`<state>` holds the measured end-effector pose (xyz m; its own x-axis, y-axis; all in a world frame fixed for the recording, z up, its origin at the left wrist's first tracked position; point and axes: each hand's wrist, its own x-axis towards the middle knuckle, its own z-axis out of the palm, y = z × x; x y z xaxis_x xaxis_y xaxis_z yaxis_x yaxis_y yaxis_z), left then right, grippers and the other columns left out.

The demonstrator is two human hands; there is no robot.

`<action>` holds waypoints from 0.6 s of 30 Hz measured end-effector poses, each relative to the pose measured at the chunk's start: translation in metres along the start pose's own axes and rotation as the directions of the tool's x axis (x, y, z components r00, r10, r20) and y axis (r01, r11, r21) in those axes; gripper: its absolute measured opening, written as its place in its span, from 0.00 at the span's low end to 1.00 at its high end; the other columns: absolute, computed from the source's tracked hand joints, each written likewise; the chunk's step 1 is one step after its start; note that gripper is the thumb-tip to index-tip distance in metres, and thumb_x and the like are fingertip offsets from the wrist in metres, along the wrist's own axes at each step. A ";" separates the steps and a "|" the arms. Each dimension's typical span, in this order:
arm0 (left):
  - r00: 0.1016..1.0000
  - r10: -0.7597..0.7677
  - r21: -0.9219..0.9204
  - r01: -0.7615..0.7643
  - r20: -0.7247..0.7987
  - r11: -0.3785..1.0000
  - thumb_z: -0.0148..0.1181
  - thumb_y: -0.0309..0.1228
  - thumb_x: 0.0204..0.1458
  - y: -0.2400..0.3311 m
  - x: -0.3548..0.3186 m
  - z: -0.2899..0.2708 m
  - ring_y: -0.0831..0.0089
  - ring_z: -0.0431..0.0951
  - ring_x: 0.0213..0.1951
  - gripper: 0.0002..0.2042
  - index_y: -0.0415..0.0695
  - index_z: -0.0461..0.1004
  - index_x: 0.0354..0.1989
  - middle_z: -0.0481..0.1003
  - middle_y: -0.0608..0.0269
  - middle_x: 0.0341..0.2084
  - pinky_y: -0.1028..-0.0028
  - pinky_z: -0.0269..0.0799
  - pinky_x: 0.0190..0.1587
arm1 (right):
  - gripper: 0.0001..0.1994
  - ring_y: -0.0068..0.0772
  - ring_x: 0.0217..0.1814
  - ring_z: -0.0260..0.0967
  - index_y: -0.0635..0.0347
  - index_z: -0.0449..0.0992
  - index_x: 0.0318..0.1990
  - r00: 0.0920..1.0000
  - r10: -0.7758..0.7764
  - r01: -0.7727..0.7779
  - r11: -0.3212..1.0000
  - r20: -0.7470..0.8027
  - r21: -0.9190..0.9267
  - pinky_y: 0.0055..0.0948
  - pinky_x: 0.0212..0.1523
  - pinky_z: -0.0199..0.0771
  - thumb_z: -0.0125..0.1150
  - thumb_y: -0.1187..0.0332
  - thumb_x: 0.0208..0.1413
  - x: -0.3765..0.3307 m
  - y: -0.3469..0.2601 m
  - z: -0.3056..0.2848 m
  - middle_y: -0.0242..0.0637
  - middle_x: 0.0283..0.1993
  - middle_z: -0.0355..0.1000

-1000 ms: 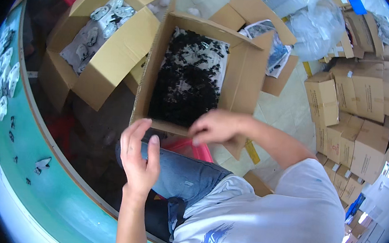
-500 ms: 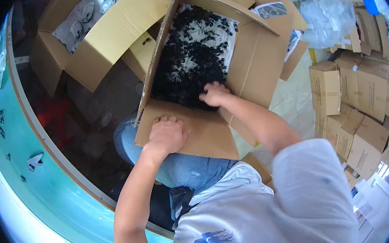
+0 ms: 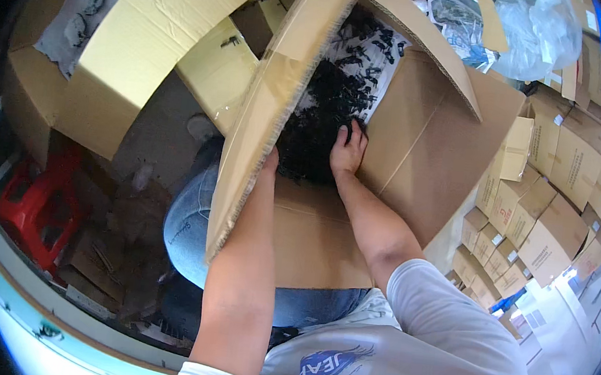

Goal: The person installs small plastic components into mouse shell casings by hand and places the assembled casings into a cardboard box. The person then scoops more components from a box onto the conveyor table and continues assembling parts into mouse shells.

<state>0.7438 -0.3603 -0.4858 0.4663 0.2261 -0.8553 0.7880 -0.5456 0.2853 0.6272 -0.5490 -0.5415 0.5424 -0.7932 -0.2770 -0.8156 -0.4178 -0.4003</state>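
Observation:
A cardboard box stands open in front of me, tilted, with its flaps spread. Inside it, many small black plastic pieces lie heaped over a white sheet. My right hand rests on the near right edge of the heap, its fingers stretched over the pieces and apart. On the other side, my left arm reaches in behind the raised left flap. Only a bit of my left hand shows beside the heap; its fingers are hidden.
Another open box with pale parts stands at the left. Below it is a red plastic stool. A pale curved worktop edge runs along the lower left. Stacked cartons fill the right, and clear plastic bags lie at the back.
My left hand has left the near flap and reached into the box along its left side. My right hand still touches the pieces. The box looks closer and more tilted, and the view has shifted.

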 end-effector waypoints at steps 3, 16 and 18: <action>0.998 -0.069 0.062 0.069 -0.005 0.996 0.47 0.69 0.65 -0.003 -0.004 0.009 0.33 0.45 0.80 0.51 0.40 0.46 0.83 0.44 0.33 0.81 0.48 0.44 0.81 | 0.23 0.66 0.73 0.60 0.53 0.73 0.68 0.996 -0.010 0.019 0.993 -0.087 0.112 0.53 0.75 0.60 0.59 0.54 0.72 -0.010 0.004 0.009 0.60 0.70 0.64; 0.929 -0.050 -0.626 0.286 0.366 0.725 0.46 0.59 0.72 -0.020 0.035 0.014 0.59 0.60 0.77 0.39 0.43 0.55 0.82 0.58 0.57 0.80 0.59 0.53 0.78 | 0.31 0.48 0.76 0.61 0.64 0.71 0.71 0.919 0.203 -0.372 0.730 0.338 0.573 0.40 0.78 0.54 0.56 0.47 0.73 -0.042 -0.126 0.050 0.50 0.73 0.66; 0.945 -0.079 -0.646 0.276 0.317 0.711 0.48 0.56 0.71 -0.007 0.030 0.021 0.58 0.61 0.76 0.38 0.42 0.56 0.81 0.59 0.55 0.79 0.62 0.54 0.77 | 0.30 0.39 0.76 0.60 0.62 0.73 0.69 0.891 0.205 -0.440 0.611 0.406 0.658 0.35 0.78 0.53 0.58 0.48 0.71 -0.031 -0.127 0.038 0.42 0.71 0.69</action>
<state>0.7437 -0.3669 -0.5228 0.2509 0.0007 -0.9680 0.9493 0.1957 0.2462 0.7213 -0.4545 -0.5148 0.3982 -0.6122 -0.6831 -0.6038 0.3857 -0.6976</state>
